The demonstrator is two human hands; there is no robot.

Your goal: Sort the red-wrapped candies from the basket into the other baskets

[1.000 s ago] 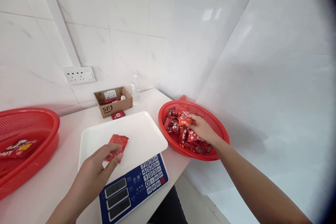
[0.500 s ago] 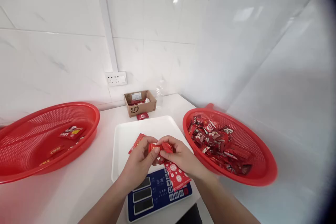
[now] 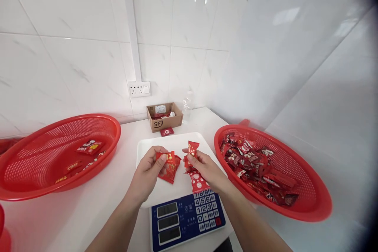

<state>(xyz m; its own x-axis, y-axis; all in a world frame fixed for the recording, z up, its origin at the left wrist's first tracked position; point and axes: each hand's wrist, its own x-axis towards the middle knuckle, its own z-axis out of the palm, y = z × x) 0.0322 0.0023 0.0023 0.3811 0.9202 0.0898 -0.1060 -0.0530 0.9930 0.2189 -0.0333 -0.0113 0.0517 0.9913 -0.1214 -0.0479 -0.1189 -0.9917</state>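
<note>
Over the white pan (image 3: 180,138) of a digital scale, my left hand (image 3: 149,172) pinches red snack packets (image 3: 170,170) with yellow lettering, at least one partly behind another. To its right, my right hand (image 3: 208,170) grips small red snack packets (image 3: 193,149). One of these, a dotted packet (image 3: 199,182), hangs below its fingers above the keypad's top edge. My two hands are apart, with pan showing between them. The scale's blue panel (image 3: 189,222), with dark displays and number keys, lies below both hands.
At right, a red plastic basket (image 3: 313,181) holds many red packets. Another red basket (image 3: 103,122) at left contains several packets. Behind the scale stand a cardboard box (image 3: 168,122), a clear bottle (image 3: 187,102) and a loose red packet (image 3: 167,131). A wall socket (image 3: 139,89) is above.
My hands were together around the packets and have now separated, left hand leftward, right hand rightward, each with packets. The view has shifted slightly, and the packet formerly lying on the pan no longer shows there.
</note>
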